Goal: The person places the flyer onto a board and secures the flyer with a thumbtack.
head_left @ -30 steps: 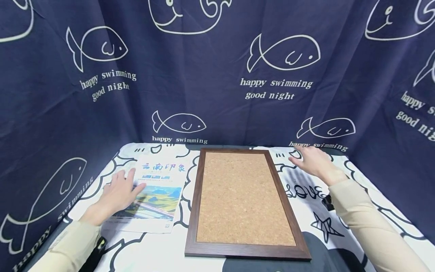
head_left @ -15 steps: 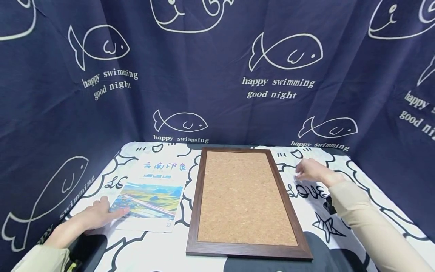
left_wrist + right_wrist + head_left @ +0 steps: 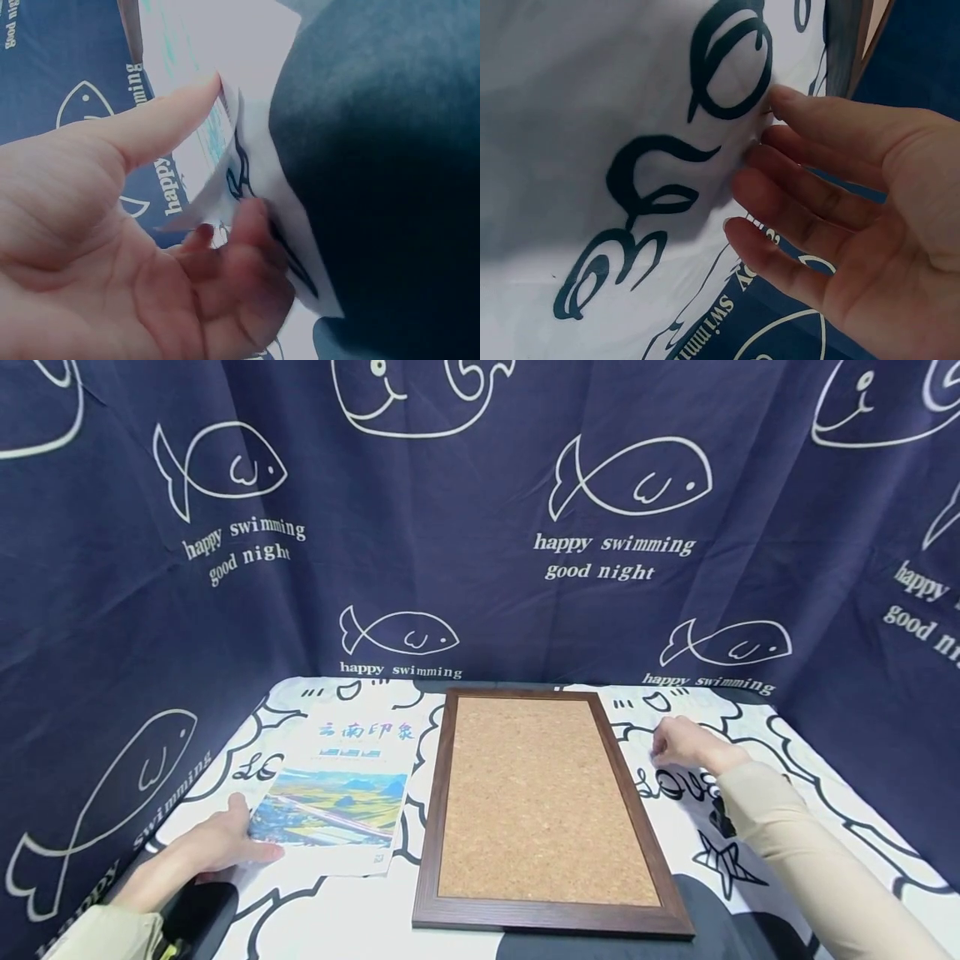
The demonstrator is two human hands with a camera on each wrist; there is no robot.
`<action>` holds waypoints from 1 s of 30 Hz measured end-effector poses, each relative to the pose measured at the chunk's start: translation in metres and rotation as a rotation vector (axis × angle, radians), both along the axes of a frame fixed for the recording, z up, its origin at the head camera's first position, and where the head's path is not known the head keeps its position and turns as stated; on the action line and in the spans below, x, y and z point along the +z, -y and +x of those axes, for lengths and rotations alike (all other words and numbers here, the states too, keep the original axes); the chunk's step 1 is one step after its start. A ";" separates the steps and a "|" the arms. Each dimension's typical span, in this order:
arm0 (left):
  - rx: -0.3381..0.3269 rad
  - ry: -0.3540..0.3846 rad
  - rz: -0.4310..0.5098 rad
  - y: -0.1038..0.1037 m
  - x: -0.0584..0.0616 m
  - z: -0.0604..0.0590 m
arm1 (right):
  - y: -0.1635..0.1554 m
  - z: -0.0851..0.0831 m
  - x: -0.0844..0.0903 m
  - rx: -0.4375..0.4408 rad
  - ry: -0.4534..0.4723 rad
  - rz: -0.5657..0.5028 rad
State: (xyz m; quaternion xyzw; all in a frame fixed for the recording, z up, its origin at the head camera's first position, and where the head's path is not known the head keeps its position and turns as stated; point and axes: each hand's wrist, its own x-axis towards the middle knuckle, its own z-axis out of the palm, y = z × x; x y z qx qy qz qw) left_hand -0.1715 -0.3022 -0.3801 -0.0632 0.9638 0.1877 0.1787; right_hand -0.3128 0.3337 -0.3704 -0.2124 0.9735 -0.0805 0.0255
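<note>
The head view shows a paper poster [image 3: 337, 793] lying flat on the table [image 3: 360, 918], on the left, just beside a big cork board [image 3: 543, 802] with a dark wooden frame. The left hand [image 3: 213, 847] is at the poster's near left corner. In the left wrist view the thumb [image 3: 161, 120] sits on top of the paper edge and the fingers [image 3: 244, 247] curl under it, so this hand pinches the poster at that corner, which looks lifted a little off the cloth. The poster looks thin, light and floppy. It would likely bend or crease if pulled hard, so the corner or the edge seems the best place to hold it, with a soft pinch, and a second hand on another edge would help keep it flat. The right hand [image 3: 686, 747] is on the other side of the cork board, on the white tablecloth [image 3: 787, 752] with black drawings. In the right wrist view its fingertips [image 3: 780, 97] seem to touch the cloth, and the fingers are loosely bent and hold nothing. A dark blue curtain [image 3: 480, 510] with white fish hangs behind the table.
</note>
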 end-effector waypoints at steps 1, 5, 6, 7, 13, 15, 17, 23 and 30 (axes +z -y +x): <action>0.005 -0.017 0.019 0.000 -0.001 0.001 | 0.000 0.000 0.000 -0.004 -0.002 0.000; 0.001 -0.081 0.084 0.003 -0.004 0.007 | 0.002 -0.001 0.000 -0.001 -0.009 -0.002; 0.001 -0.096 0.092 0.003 -0.004 0.007 | 0.002 -0.001 0.000 0.001 -0.014 -0.002; 0.004 -0.103 0.102 0.003 -0.004 0.008 | 0.003 -0.001 0.000 -0.001 -0.017 -0.002; 0.048 -0.092 0.160 0.001 -0.003 0.008 | 0.006 -0.001 0.000 -0.057 0.001 0.028; 0.067 -0.077 0.199 0.001 -0.004 0.008 | 0.007 -0.002 0.001 -0.074 0.009 0.039; 0.087 -0.065 0.241 0.001 -0.006 0.009 | 0.008 -0.002 0.001 -0.081 0.010 0.044; 0.131 -0.032 0.366 0.004 -0.010 0.012 | 0.010 -0.003 0.001 -0.079 0.011 0.061; 0.157 -0.027 0.414 0.006 -0.013 0.012 | 0.010 -0.004 0.006 -0.086 0.035 0.092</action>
